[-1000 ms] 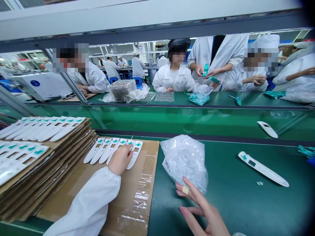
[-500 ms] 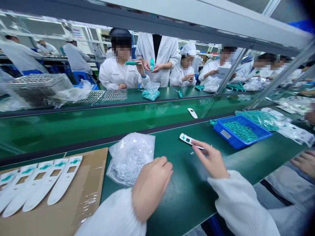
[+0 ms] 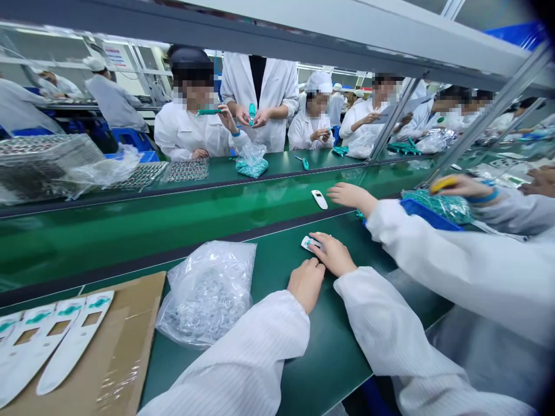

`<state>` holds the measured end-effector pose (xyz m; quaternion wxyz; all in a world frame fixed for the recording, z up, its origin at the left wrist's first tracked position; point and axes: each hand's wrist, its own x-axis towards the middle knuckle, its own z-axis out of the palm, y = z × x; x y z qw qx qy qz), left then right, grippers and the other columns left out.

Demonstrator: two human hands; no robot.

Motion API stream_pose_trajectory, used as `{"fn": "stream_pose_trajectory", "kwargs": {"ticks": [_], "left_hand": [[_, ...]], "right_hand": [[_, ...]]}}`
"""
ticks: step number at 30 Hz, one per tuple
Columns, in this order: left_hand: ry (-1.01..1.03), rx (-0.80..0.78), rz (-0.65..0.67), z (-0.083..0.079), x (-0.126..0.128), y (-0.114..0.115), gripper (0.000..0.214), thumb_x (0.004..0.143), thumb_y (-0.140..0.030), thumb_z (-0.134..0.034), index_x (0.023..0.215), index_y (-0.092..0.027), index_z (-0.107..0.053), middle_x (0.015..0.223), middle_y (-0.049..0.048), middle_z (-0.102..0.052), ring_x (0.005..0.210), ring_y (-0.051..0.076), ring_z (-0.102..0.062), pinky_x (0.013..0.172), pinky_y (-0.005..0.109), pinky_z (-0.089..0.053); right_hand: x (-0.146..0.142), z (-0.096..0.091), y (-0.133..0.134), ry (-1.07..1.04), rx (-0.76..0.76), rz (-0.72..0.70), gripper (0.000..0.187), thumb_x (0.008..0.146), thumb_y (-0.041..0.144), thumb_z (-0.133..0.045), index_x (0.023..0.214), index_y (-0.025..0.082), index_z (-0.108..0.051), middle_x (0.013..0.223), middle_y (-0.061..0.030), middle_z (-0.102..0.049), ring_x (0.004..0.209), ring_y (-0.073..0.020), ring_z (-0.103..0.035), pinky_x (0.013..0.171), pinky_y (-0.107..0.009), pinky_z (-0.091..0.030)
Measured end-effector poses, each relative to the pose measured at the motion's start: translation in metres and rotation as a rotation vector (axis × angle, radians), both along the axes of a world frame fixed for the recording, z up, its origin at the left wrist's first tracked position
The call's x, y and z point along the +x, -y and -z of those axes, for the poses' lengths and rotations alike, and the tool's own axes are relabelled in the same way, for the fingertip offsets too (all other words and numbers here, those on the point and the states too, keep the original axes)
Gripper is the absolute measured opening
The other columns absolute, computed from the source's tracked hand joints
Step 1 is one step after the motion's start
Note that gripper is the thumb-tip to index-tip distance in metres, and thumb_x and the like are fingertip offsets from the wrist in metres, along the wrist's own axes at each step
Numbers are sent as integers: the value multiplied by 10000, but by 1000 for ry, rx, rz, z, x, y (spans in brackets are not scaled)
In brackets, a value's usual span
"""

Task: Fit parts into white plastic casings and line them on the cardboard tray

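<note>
A white thermometer shell (image 3: 307, 243) with a teal button lies on the green bench top. My right hand (image 3: 333, 255) rests over it, fingers bent down onto it so that only its left end shows. Just behind, my left hand (image 3: 307, 283) is curled into a loose fist, knuckles up, close to the shell's near end. I see nothing in it. To the left sits a crumpled clear plastic bag (image 3: 208, 292) of small parts.
A cardboard sheet (image 3: 125, 346) with a row of white shells (image 3: 65, 341) lies at the lower left. A co-worker's hand (image 3: 349, 195) reaches from the right toward another shell (image 3: 319, 199) on the conveyor. A blue bin (image 3: 427, 214) stands behind that arm. Several people work opposite.
My right hand has come down over the white shell it was only touching. My left fist has moved right, from the bag to beside the shell. A co-worker's arm has reached in.
</note>
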<state>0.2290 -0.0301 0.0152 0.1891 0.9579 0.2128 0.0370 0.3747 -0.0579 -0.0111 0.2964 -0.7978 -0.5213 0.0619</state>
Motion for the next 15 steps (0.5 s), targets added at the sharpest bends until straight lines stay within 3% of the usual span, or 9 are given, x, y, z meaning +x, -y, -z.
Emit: {"fn": "stream_pose_trajectory", "kwargs": {"ticks": [4,7,9,11,12,15], "left_hand": [[112,-81,-4,-24,-45,13,89,979,-127,-588,958,-161,-668,968,27,-717,896,165,-704,813,312,-596],[353,-143,-99,-50,-103,25,151,1006,-170,-565,1132,-239,-612,1016,-19,-717,909,109,-703,817,203,-581],[686,-160,-241,-63,-143,31,253,984,-153,-589,1204,-278,-584,989,-40,-731,859,98,-722,789,176,-589],[864,-109,-368,-71,-176,35,336,966,-145,-605,1259,-307,-571,958,-53,-746,831,99,-739,774,166,-598],[885,-70,-416,-74,-190,37,358,964,-150,-608,1279,-317,-567,948,-57,-752,831,100,-746,772,163,-602],[887,24,-499,-76,-216,40,381,966,-159,-607,1310,-317,-558,948,-56,-768,841,101,-758,789,158,-605]], "right_hand": [[-5,-3,0,-57,-6,-37,251,987,307,-671,1199,173,-672,1140,-64,-711,1035,-222,-691,936,-458,-567],[-28,-13,10,-141,66,-105,234,972,357,-678,1100,165,-716,990,-51,-717,960,-217,-693,918,-453,-562],[-57,-23,23,-237,149,-155,274,974,427,-647,1072,188,-740,1028,-86,-718,986,-235,-698,898,-416,-579],[-95,-35,36,-372,217,-205,330,997,484,-578,1119,211,-717,1166,-116,-719,987,-233,-732,810,-340,-621],[-115,-40,42,-440,230,-228,335,1017,483,-543,1163,215,-683,1171,-112,-737,909,-213,-762,768,-314,-636],[-173,-53,54,-638,243,-304,289,1034,449,-542,1203,232,-631,923,-52,-810,731,-176,-785,653,-235,-637]]}}
